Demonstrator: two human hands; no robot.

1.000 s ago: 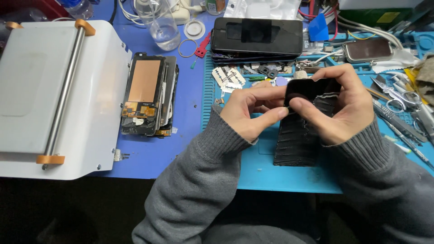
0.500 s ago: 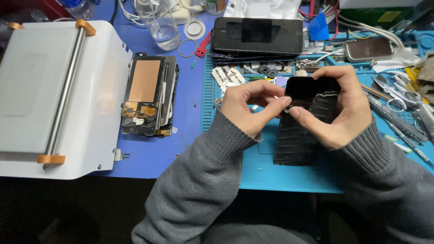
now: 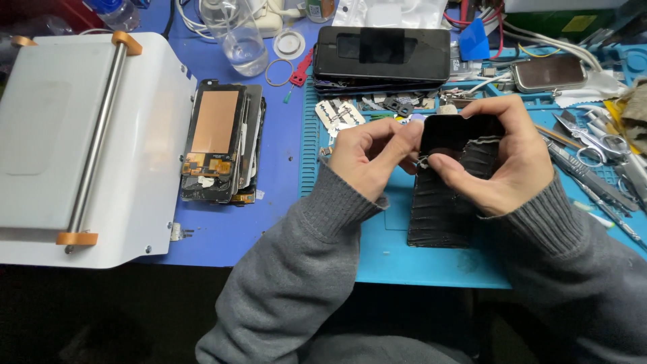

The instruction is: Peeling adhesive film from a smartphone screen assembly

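Between two hands (image 3: 377, 158), one phone (image 3: 448, 175)

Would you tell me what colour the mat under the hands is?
The work mat is light blue, turquoise-like; the head view shows it.

Both hands — left hand (image 3: 367, 155), right hand (image 3: 502, 162) — grip black phone (image 3: 448, 182).

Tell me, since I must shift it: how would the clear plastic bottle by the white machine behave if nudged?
The clear plastic bottle looks tall and narrow, with little liquid, so probably light and apt to tip. Its round body would likely roll toward the stacked phone parts.
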